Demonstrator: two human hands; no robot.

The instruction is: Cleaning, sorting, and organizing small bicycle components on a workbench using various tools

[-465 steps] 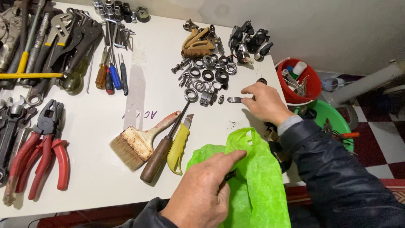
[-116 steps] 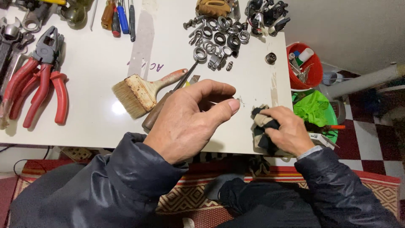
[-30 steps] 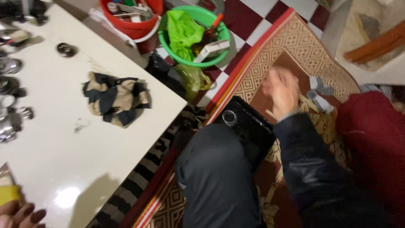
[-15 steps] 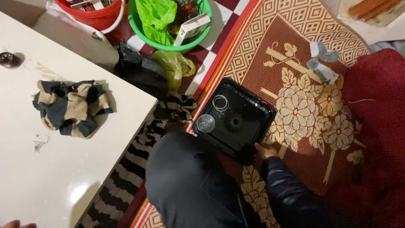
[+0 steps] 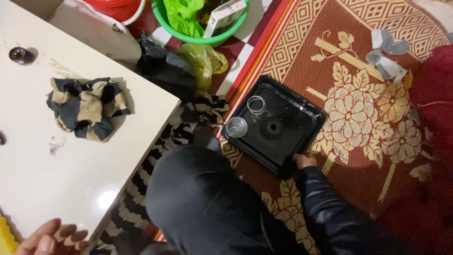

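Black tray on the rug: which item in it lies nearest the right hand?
The dark toothed gear at the tray's centre; the wire rings and round cap lie farther from the right hand.

The right hand (image 5: 306, 161) touches the near edge of a black tray (image 5: 274, 127) on the patterned red rug (image 5: 358, 108) — a dark gear (image 5: 271, 126), wire rings (image 5: 256, 104) and a small round cap (image 5: 236, 126) lie in it. The left hand (image 5: 52, 237) rests at the white counter (image 5: 56, 179) edge, its fingers loosely spread, with a crumpled striped rag (image 5: 86, 107) farther up.

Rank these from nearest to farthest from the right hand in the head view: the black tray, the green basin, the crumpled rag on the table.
1. Black tray: right hand touches its near edge.
2. Green basin: on the floor, top of picture.
3. Crumpled rag: on the white table, far left.
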